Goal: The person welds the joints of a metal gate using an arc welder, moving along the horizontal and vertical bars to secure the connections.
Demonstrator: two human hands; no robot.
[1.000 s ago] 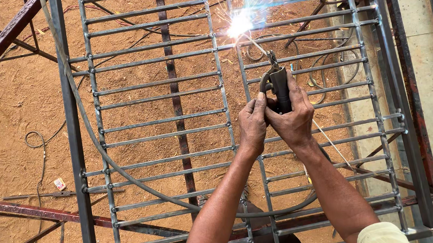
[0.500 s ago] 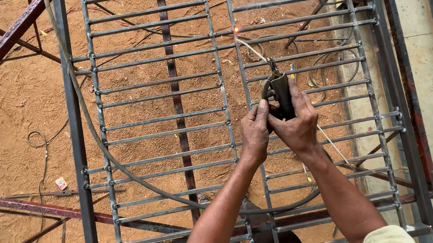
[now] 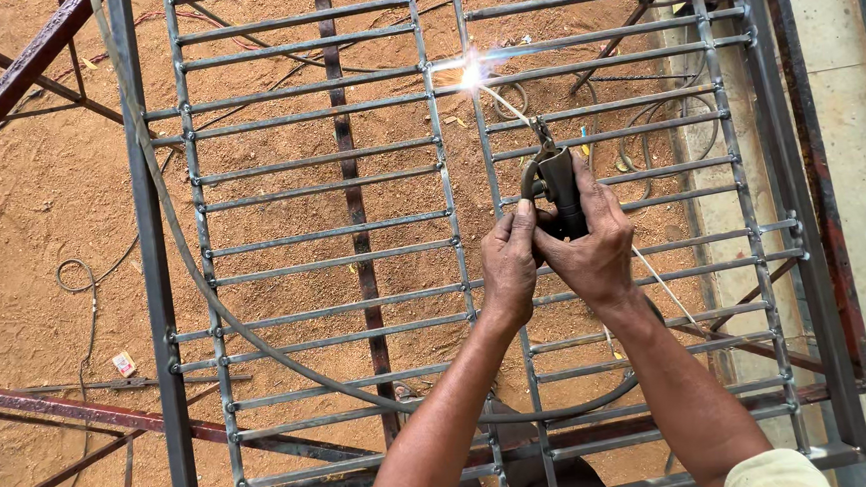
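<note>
Sparks flare at the tip of my welding rod [image 3: 505, 104], which touches the steel grille [image 3: 310, 191] where a vertical bar meets a crossbar, at about 11 o'clock from my hands. There is only the head view, looking straight down.

My right hand [image 3: 594, 249] is closed around the electrode holder [image 3: 558, 188], fingers wrapped on its dark handle. My left hand [image 3: 510, 264] is curled shut against the same handle from the 9 o'clock side, bracing it. The rod runs from the holder's clamp up and to the left into the arc [image 3: 470, 71].

As I judge it, doing this well means holding the rod tip just off the joint, keeping the arc short, and feeding down steadily as the rod burns away. Both hands together should damp any shake; my forearms hang free over the bars, so I'd keep my elbows in.

The welding cable [image 3: 258, 334] sweeps from under my hands in a long curve towards 9 o'clock and up along the frame's left rail [image 3: 147, 241]. I should let it lie slack so that it doesn't drag on the holder.

A spare rod [image 3: 668, 284] lies slanted across the bars just beside my right wrist, at 4 o'clock. Below the grille is sandy ground [image 3: 39, 197] with loose wire [image 3: 86, 295] lying on it.
</note>
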